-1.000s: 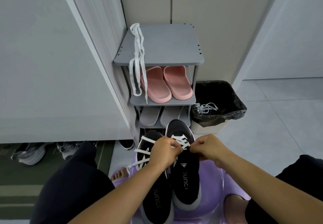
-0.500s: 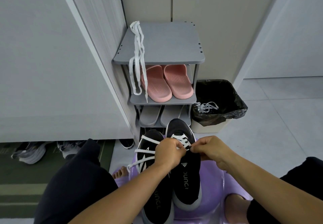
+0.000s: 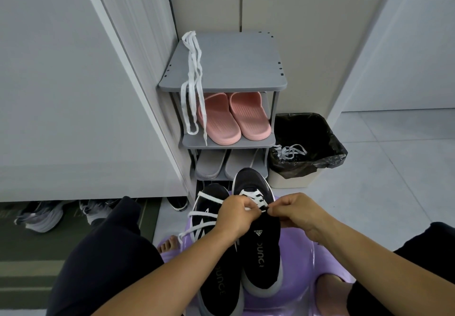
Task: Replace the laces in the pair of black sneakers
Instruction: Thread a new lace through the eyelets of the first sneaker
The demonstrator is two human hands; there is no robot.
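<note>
Fingers [image 3: 250, 206] of your left hand [image 3: 236, 217] are curled tight and pinch the white lace [image 3: 254, 198] over the tongue of the laced black sneaker [image 3: 262, 254], low in the middle of the frame. Your right hand [image 3: 298, 213] faces it, fingertips pinched on the same lace, and the two hands almost touch.

Largest in view, the grey shoe rack [image 3: 234, 64] stands at centre. Spare white laces [image 3: 193, 76] are draped over the left front edge of its top shelf and hang down past the shelf below. Just right of the rack sits a bin [image 3: 320, 148] lined with a black bag. A purple stool [image 3: 293, 261] at the bottom of the frame carries both sneakers side by side, toes toward the rack. The other black sneaker [image 3: 219, 286] lies left of the laced one and nearer you, with a loose lace [image 3: 206, 198] crossing its front in open loops. Pink slippers [image 3: 221, 121] sit on the rack's second shelf and grey slippers [image 3: 210, 165] on the third. A tangle of white laces [image 3: 290, 151] lies in the bin near its left rim.

You can read the grey letters "OUNC" along the collar of each sneaker. A small white three-stripe Adidas mark sits on the laced sneaker's tongue.

Against half a second ago, your hands stay at the same spot, and the sneakers, rack and bin lie as they did.
</note>
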